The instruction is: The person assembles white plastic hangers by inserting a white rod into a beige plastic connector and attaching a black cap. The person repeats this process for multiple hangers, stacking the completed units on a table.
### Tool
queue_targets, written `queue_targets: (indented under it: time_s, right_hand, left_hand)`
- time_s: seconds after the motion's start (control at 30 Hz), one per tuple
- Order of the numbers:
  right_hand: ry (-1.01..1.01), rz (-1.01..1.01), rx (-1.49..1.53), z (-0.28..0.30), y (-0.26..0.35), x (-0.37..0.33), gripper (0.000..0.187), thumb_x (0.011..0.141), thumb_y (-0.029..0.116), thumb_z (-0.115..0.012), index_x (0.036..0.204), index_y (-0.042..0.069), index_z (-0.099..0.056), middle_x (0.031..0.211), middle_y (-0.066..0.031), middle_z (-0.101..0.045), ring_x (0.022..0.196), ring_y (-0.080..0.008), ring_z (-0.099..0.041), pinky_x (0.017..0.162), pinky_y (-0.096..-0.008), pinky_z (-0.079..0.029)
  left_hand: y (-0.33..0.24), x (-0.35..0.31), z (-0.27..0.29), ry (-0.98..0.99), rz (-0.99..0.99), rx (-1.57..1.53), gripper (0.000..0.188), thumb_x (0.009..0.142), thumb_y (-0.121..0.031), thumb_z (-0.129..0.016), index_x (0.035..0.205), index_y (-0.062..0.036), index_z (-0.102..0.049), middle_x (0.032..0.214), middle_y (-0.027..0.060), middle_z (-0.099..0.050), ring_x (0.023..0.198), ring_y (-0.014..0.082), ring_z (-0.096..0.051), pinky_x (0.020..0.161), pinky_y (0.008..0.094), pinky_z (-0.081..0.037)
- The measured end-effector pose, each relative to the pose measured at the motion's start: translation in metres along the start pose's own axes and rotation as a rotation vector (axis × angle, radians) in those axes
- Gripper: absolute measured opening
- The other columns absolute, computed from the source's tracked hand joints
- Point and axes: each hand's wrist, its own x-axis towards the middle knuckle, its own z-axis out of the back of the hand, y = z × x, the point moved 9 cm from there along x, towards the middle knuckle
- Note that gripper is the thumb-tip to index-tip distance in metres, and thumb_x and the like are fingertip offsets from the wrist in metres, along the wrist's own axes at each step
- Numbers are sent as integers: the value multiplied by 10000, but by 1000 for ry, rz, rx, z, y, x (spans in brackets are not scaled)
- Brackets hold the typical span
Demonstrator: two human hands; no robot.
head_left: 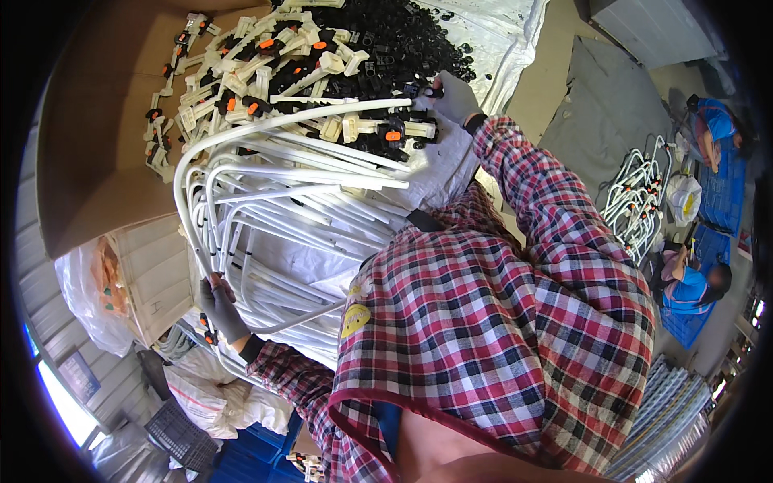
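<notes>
My left hand (222, 310), in a grey glove with bare fingertips, is closed around one leg of a white bent tube (241, 127). This tube arches over a pile of similar white tubes (282, 213). At its far end, my gloved right hand (456, 98) pinches a small black plastic part (423, 92) close to the tube's tip; whether the two touch I cannot tell. Beyond the tube lies a heap of cream plastic clamps (266, 76) with orange and black pieces, beside a spread of small black parts (403, 40).
A large cardboard box (105, 153) stands open at left. White sheeting (503, 32) lies under the parts. At right, two people in blue sit near blue pallets (719, 201) and a stack of white tube frames (636, 197). A dark crate (181, 435) and white sacks (217, 390) are at lower left.
</notes>
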Motion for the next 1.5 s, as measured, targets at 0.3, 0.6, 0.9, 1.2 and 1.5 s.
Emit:
queue_targets:
  time_s: [0.3,0.6,0.9,1.2,1.5]
  right_hand:
    - [-42,64,85,-26,27,-12,457,754,324,-779,1107,56,-671,933,-158,-650,861,-310,-640,805,-391,-510]
    - [534,-193,1108,-35,38,-44,339,1008,202,-557,1244,-37,-510,1189,-144,-647,1091,-205,-646,975,-314,-519]
    - [843,322,405,20,80,-23,446,904,469,-667,1047,51,-727,929,-78,-724,854,-175,-650,810,-331,-487]
    - [-76,1261,-235,86,358,-27,136,873,260,-643,862,125,-651,834,-8,-625,864,-181,-613,783,-323,-497]
    - [-542,628,255,107,188,13,249,869,241,-666,1101,151,-665,1028,-68,-681,935,-255,-655,833,-385,-526]
  left_hand:
    - [-14,8,-3,31,-44,-15,257,1032,-251,-546,966,-20,-636,677,-74,-436,589,12,-355,518,183,-260]
    - [-23,12,-8,38,-213,171,267,1040,-248,-506,1063,-6,-616,712,-26,-485,644,53,-437,556,238,-339]
    - [-76,25,-75,50,-340,563,342,955,-174,-554,1255,-14,-519,913,239,-643,792,386,-622,678,430,-472]
    - [-209,-13,-229,270,-790,548,572,964,-369,-628,1418,-64,-461,659,107,-594,526,243,-535,499,387,-429]
    - [-52,46,-90,30,-250,159,371,1009,-156,-563,1326,37,-553,1097,45,-636,923,93,-554,802,222,-449]
